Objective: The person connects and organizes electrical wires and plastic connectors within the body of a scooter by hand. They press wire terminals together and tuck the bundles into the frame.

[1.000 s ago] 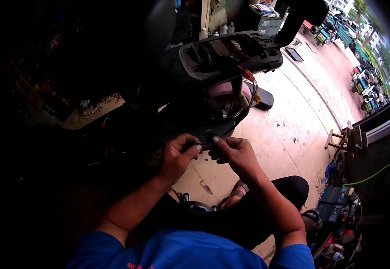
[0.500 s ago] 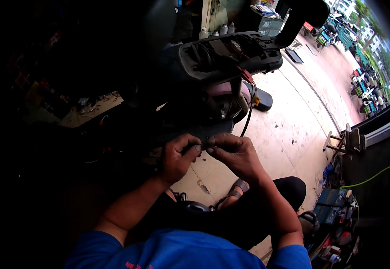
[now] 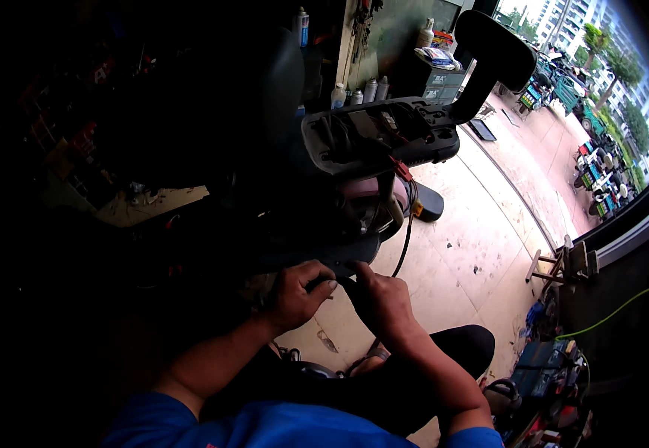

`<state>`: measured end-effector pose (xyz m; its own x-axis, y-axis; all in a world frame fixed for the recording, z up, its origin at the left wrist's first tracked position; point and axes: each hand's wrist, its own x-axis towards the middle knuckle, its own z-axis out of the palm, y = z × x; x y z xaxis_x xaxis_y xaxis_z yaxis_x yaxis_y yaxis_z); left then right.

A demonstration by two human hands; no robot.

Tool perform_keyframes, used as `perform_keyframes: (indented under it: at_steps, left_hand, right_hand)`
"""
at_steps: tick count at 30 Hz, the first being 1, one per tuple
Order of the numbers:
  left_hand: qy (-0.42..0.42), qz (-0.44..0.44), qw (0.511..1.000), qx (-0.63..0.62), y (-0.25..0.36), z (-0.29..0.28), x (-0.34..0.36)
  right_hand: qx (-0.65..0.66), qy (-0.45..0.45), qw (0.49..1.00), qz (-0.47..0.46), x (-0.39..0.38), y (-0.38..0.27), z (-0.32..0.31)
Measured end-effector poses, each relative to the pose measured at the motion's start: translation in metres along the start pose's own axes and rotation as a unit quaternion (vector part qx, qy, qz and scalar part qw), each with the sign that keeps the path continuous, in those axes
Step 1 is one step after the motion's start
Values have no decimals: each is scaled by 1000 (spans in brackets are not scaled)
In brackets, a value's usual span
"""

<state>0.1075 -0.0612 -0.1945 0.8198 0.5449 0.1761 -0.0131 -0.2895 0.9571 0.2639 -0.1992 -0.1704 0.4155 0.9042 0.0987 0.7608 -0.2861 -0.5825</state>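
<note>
My left hand [image 3: 298, 295] has its fingers curled, thumb and forefinger close together, just in front of a dark lower panel [image 3: 280, 250] of a scooter. Beside it my right hand [image 3: 380, 302] is closed, its fingertips turned in toward the left hand; whatever sits between the fingers is too small and dark to make out. Above them stands the opened rear frame [image 3: 414, 112] of the scooter, with black cables, a red connector [image 3: 401, 168] and a yellow connector [image 3: 417, 207]. A pink part [image 3: 362, 187] shows below the frame.
Spray cans [image 3: 371, 91] and dark boxes [image 3: 442, 78] stand behind the scooter. A wooden stool [image 3: 545, 265] is at the right, above a teal toolbox [image 3: 537, 369] and a green hose [image 3: 616, 313]. Parked vehicles [image 3: 593, 179] line the paving outside the doorway at upper right.
The whole view has shifted, so the scooter and floor sit lower in the picture. My right hand's fingers have turned further over; both hands remain close together.
</note>
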Motion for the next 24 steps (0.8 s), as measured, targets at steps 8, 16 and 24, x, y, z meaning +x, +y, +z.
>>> perform_keyframes:
  at_steps: [8, 16, 24]
  left_hand:
    - [34, 36, 999, 17, -6, 4, 1]
    - [48, -85, 980, -172, -15, 1, 6]
    - [47, -65, 991, -110, -12, -2, 0]
  right_hand:
    - [484, 9, 870, 92, 6, 0, -10]
    - [0, 28, 942, -334, 10, -8, -25]
    - [500, 11, 851, -162, 8, 43, -40]
